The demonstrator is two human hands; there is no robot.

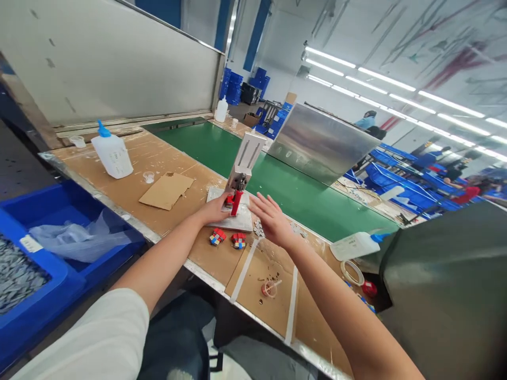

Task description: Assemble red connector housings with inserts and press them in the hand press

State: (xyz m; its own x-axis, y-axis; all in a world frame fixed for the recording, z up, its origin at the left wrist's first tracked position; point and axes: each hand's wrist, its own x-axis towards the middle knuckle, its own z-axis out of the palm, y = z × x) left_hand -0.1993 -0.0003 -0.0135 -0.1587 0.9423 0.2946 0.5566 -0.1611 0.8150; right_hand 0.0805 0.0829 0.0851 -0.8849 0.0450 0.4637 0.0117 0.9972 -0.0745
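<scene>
A small metal hand press [243, 158] with a red lever [236, 203] stands on a pale base plate [241, 222] on the bench. My left hand [216, 210] reaches in at the press's left side, fingers closed around a small red piece [229, 200] under the press head; its underside is hidden by my fingers. To the right of the lever my right hand [273, 220] is raised, fingers stretched out, apart from the lever and holding nothing. In front of the base lie two partly built puzzle cubes, a left one [217, 237] and a right one [238, 240], in red, blue, yellow and white.
Small grey pieces [258, 228] lie beside the base. A small cup [269, 288] stands on taped cardboard. Glue bottles [113, 153] [354, 246] and a tape roll [351, 273] are on the bench. Behind runs a green conveyor belt [190, 148]; blue bins [71, 285] are at left.
</scene>
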